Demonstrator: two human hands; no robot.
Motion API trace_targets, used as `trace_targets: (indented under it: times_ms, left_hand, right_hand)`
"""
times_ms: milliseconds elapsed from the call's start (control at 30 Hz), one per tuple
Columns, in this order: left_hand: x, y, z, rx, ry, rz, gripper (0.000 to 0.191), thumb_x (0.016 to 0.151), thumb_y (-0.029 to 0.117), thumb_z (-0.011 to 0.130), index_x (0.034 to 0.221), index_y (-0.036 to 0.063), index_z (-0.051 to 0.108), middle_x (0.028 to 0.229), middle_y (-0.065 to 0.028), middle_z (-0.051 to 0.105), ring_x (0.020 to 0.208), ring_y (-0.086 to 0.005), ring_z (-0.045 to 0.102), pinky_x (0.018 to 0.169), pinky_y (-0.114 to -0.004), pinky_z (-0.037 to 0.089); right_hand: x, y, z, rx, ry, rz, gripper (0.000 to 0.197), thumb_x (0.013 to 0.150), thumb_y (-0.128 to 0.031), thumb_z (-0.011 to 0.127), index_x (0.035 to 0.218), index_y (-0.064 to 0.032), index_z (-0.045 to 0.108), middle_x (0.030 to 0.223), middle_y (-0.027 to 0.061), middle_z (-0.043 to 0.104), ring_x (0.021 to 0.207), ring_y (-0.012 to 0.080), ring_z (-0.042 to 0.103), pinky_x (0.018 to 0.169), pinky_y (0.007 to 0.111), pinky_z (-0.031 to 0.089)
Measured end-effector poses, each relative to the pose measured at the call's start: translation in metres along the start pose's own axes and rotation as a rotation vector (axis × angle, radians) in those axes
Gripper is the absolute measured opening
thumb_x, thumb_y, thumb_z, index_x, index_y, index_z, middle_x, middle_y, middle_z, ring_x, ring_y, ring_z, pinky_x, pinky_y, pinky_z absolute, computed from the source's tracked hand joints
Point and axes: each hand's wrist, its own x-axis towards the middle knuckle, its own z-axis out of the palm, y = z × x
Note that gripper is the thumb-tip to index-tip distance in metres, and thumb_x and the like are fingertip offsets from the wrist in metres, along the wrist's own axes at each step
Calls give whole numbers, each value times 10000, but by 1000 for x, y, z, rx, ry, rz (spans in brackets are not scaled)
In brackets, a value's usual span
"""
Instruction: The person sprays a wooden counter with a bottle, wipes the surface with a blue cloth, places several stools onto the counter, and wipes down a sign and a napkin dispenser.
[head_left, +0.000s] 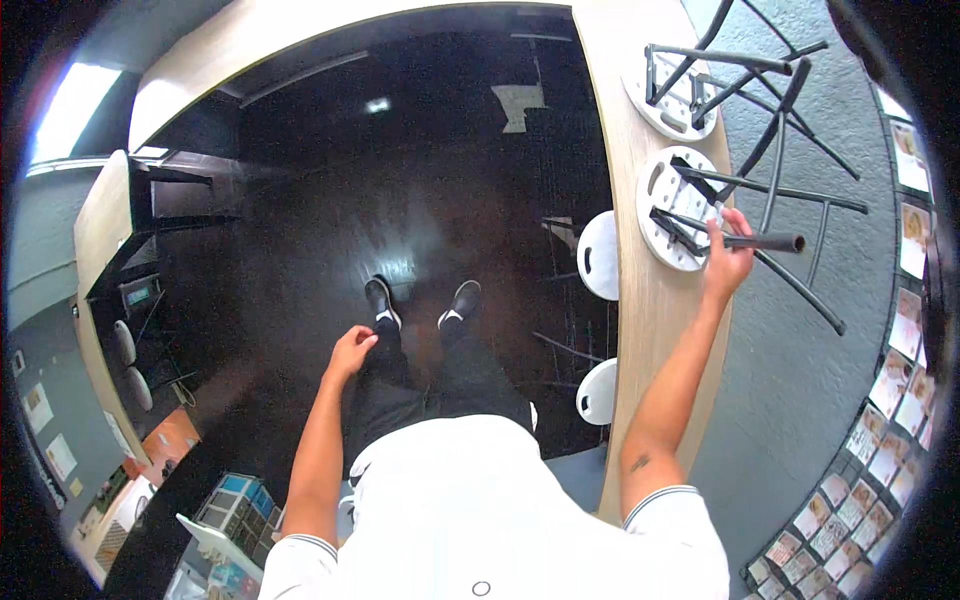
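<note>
My right hand (729, 259) has its fingers around a black metal leg of an upturned stool, whose round white seat (660, 217) lies face down on the wooden counter (652, 322). A second upturned stool (675, 124) rests farther along the same counter, its dark legs sticking up and overlapping those of the first. My left hand (354, 351) hangs over the dark floor with its fingers curled close together; I see nothing in it, but its palm side is hidden.
Two white stool seats (598, 256) (598, 391) stand beside the counter's edge, partly under it. A grey wall (795, 390) with pinned pictures runs along the right. At left are another counter (105, 217) and, lower, grey and blue crates (238, 504).
</note>
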Motion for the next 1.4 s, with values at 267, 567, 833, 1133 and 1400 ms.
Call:
trace_targets:
  times_ms: [267,567,833,1133,1400]
  left_hand:
    - [14,119,-41,-163,-73,225,395,918,270,779,1213,30,670,1129,-127,730,1063,-232,692,921,-367,539]
    - [41,277,-55,-723,-694,640,962,917,452,762,1645,185,193,1649,-123,330,1444,-295,426,1181,-478,375]
    - [85,207,-180,-1197,-969,538,909,820,542,824,1514,114,422,1509,-167,527,1322,-327,579,1109,-517,473]
    - [103,206,-270,-1038,-351,158,758,807,362,897,1403,52,546,1279,-88,676,1163,-242,654,1001,-461,541]
    - [212,326,-303,4,-267,350,726,687,401,956,1256,38,689,1128,-134,756,1061,-254,720,946,-401,561]
  right_hand:
    - [39,-33,-28,-32,259,54,241,981,-199,696,835,-8,677,736,-5,583,677,116,485,621,301,427]
    - [-32,-335,-73,832,-125,300,478,1097,-434,472,716,-162,377,600,-57,295,562,97,279,555,268,282]
    - [-71,-313,114,1440,-162,924,430,1088,-322,530,720,-119,438,617,-29,308,597,116,311,579,288,311]
    - [-89,-245,288,686,-609,1081,808,1042,-599,484,1524,42,388,1500,215,491,1385,312,470,1130,492,379]
    - [-122,-159,384,533,-1039,907,424,870,-85,772,1272,-65,637,1069,33,683,989,179,663,885,342,535]
